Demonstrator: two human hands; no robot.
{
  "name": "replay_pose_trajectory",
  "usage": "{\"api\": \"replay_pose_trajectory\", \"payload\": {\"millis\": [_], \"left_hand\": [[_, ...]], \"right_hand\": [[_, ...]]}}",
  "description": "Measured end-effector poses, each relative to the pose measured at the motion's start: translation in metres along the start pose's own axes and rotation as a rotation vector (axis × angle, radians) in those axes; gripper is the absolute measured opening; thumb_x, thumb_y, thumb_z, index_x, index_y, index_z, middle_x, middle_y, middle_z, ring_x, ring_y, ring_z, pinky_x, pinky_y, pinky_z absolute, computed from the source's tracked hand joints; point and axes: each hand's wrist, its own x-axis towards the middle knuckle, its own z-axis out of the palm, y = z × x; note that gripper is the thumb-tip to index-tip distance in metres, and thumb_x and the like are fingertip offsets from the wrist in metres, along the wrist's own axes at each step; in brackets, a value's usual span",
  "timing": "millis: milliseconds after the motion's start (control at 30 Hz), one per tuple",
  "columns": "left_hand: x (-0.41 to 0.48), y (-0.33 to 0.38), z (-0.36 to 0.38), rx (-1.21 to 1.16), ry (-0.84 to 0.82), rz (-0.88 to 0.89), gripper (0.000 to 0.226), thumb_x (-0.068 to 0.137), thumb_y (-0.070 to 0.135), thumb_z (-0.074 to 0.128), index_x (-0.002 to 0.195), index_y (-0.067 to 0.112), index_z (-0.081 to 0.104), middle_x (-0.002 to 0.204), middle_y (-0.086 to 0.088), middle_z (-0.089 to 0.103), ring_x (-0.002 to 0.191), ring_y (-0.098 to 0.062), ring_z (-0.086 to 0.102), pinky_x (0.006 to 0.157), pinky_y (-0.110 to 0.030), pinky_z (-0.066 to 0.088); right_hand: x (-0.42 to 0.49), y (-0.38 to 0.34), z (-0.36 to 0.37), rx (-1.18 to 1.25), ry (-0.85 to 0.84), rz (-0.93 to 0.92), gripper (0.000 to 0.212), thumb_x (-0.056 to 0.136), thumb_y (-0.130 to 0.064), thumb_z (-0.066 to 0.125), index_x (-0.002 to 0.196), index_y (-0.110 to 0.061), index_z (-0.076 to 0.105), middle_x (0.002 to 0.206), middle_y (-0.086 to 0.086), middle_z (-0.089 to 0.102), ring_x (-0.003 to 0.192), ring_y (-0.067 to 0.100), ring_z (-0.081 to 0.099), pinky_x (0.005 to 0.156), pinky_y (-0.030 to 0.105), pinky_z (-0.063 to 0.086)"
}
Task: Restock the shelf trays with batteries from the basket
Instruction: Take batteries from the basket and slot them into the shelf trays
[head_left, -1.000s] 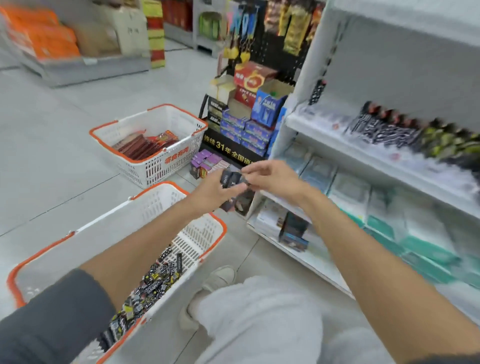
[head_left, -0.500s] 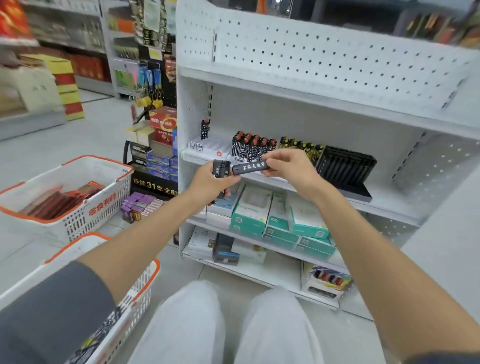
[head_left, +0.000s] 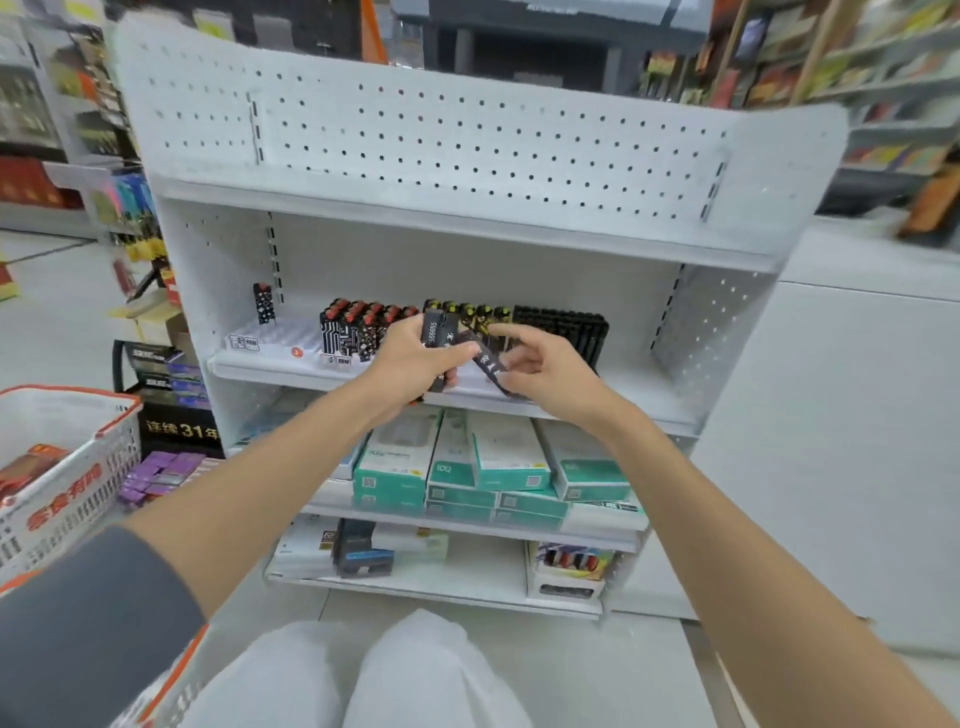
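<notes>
My left hand (head_left: 410, 364) grips a small bunch of black batteries (head_left: 435, 332) in front of the middle shelf. My right hand (head_left: 545, 371) pinches one slim black battery (head_left: 488, 364) just right of that bunch. Behind the hands, shelf trays hold upright batteries: a red-topped row (head_left: 353, 325), a yellow-topped row (head_left: 483, 312) and an all-black row (head_left: 566, 322). A white tray (head_left: 275, 338) at the left holds one lone battery (head_left: 263, 303). The basket (head_left: 171, 680) beside my left knee shows only its orange rim.
A second orange-rimmed basket (head_left: 78, 467) with red packs stands on the floor at the left. Teal and white boxes (head_left: 483, 467) fill the shelf below. The bottom shelf (head_left: 441, 587) carries a few packs. My knees (head_left: 395, 675) sit close to the shelf unit.
My view has swung up from the basket to the shelf. Both hands moved forward to the middle shelf, and my right hand has drawn one battery out of the bunch.
</notes>
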Motion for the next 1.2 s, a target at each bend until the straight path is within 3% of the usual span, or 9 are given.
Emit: {"api": "replay_pose_trajectory", "payload": {"millis": [133, 267, 333, 433, 667, 800, 900, 1000, 1200], "left_hand": [[0.014, 0.007, 0.028, 0.035, -0.097, 0.048, 0.010, 0.092, 0.014, 0.067, 0.098, 0.008, 0.063, 0.072, -0.005, 0.069, 0.055, -0.010, 0.065, 0.054, -0.019, 0.051], [0.026, 0.001, 0.044, -0.041, -0.168, -0.005, 0.016, 0.098, 0.019, 0.058, 0.091, 0.006, 0.053, 0.072, -0.012, 0.065, 0.055, -0.018, 0.067, 0.058, -0.033, 0.060], [0.032, -0.006, 0.049, 0.013, -0.184, 0.000, 0.019, 0.099, 0.024, 0.056, 0.089, 0.008, 0.051, 0.067, -0.010, 0.060, 0.051, -0.019, 0.060, 0.064, -0.042, 0.061], [0.037, -0.013, 0.055, 0.030, -0.220, -0.024, 0.019, 0.100, 0.028, 0.054, 0.092, 0.010, 0.051, 0.063, -0.004, 0.057, 0.051, -0.021, 0.055, 0.073, -0.053, 0.057], [0.039, -0.013, 0.056, -0.031, -0.252, -0.114, 0.008, 0.103, 0.019, 0.045, 0.098, 0.014, 0.047, 0.077, -0.008, 0.057, 0.061, -0.014, 0.058, 0.063, -0.037, 0.060], [0.042, -0.018, 0.053, -0.057, -0.265, -0.133, 0.009, 0.103, 0.022, 0.045, 0.108, 0.014, 0.045, 0.087, -0.010, 0.058, 0.066, -0.012, 0.066, 0.065, -0.039, 0.061], [0.041, -0.019, 0.053, -0.003, -0.255, -0.086, 0.014, 0.102, 0.026, 0.047, 0.110, 0.015, 0.049, 0.090, -0.009, 0.063, 0.071, -0.013, 0.069, 0.057, -0.030, 0.058], [0.042, -0.021, 0.053, 0.030, -0.226, -0.020, 0.007, 0.101, 0.026, 0.050, 0.106, 0.020, 0.053, 0.089, -0.005, 0.068, 0.071, -0.010, 0.069, 0.045, -0.019, 0.044], [0.042, -0.025, 0.053, -0.005, -0.227, -0.032, 0.011, 0.100, 0.019, 0.053, 0.110, 0.014, 0.055, 0.091, -0.003, 0.070, 0.076, -0.011, 0.071, 0.049, -0.019, 0.046]], "right_hand": [[-0.005, 0.014, -0.027, -0.111, -0.036, -0.029, 0.075, 0.089, 0.006, 0.055, 0.147, -0.035, 0.031, 0.089, 0.005, 0.057, 0.062, 0.007, 0.053, 0.066, 0.027, 0.050], [-0.003, 0.041, -0.064, -0.121, 0.278, 0.076, 0.065, 0.090, -0.001, 0.058, 0.144, -0.030, 0.038, 0.090, 0.005, 0.052, 0.071, 0.020, 0.060, 0.074, 0.035, 0.057], [-0.002, 0.055, -0.073, -0.195, 0.446, 0.106, 0.063, 0.086, -0.008, 0.066, 0.141, -0.026, 0.041, 0.083, -0.003, 0.057, 0.077, 0.018, 0.065, 0.077, 0.030, 0.054], [0.001, 0.069, -0.071, -0.240, 0.534, 0.093, 0.063, 0.082, -0.014, 0.072, 0.138, -0.023, 0.045, 0.078, -0.007, 0.061, 0.080, 0.013, 0.065, 0.081, 0.027, 0.052], [0.018, 0.088, -0.055, -0.426, 0.573, 0.101, 0.061, 0.084, -0.029, 0.073, 0.136, -0.020, 0.042, 0.078, 0.000, 0.063, 0.077, 0.020, 0.063, 0.074, 0.038, 0.055], [0.024, 0.090, -0.052, -0.476, 0.530, 0.075, 0.059, 0.086, -0.030, 0.071, 0.136, -0.019, 0.040, 0.079, 0.003, 0.065, 0.076, 0.023, 0.063, 0.071, 0.039, 0.055], [0.025, 0.090, -0.053, -0.483, 0.473, 0.051, 0.059, 0.088, -0.028, 0.069, 0.138, -0.021, 0.039, 0.082, 0.001, 0.065, 0.076, 0.020, 0.064, 0.073, 0.038, 0.056], [0.023, 0.088, -0.059, -0.501, 0.364, 0.016, 0.060, 0.089, -0.021, 0.064, 0.142, -0.024, 0.037, 0.086, -0.002, 0.065, 0.075, 0.015, 0.065, 0.077, 0.035, 0.057], [0.025, 0.079, -0.070, -0.564, 0.307, -0.026, 0.050, 0.092, -0.014, 0.061, 0.139, -0.021, 0.044, 0.097, 0.005, 0.069, 0.085, 0.020, 0.066, 0.083, 0.037, 0.056]]}}
